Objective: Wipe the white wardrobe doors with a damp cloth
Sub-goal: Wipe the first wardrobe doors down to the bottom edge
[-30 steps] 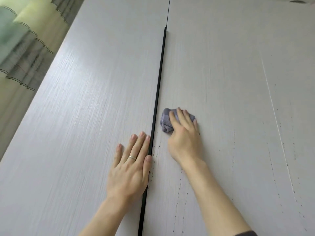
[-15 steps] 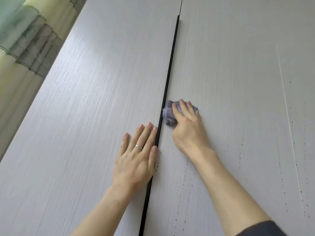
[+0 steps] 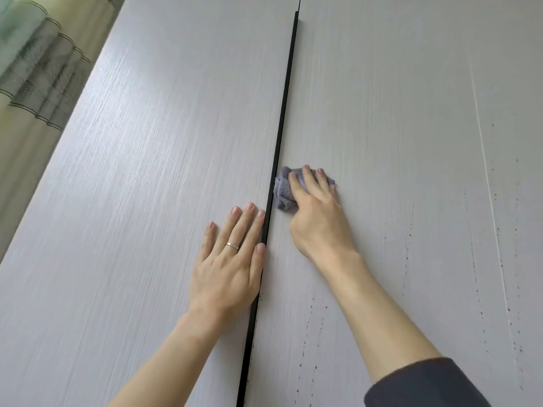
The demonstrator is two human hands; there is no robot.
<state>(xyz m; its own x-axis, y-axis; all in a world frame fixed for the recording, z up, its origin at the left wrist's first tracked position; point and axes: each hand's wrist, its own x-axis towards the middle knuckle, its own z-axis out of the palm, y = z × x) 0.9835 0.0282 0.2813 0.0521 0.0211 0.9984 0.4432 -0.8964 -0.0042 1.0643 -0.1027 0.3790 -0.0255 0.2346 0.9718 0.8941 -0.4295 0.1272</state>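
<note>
Two white wardrobe doors fill the view, the left door (image 3: 147, 171) and the right door (image 3: 396, 127), split by a black vertical strip (image 3: 283, 113). A bunched grey-purple cloth (image 3: 282, 190) lies against the right door, right beside the strip. My right hand (image 3: 317, 212) presses on the cloth with its fingers curled over it. Flat on the left door rests my left hand (image 3: 232, 259), fingers straight, thumb along the strip, a ring on one finger.
Dark drip specks (image 3: 408, 239) run down the right door below and to the right of the cloth. A thin pale streak (image 3: 487, 177) runs down farther right. Patterned curtains (image 3: 38, 69) hang at the left edge.
My right hand has pushed the cloth up the right door and closer to the black strip. My left hand has stayed flat on the left door, shifting up slightly with the view.
</note>
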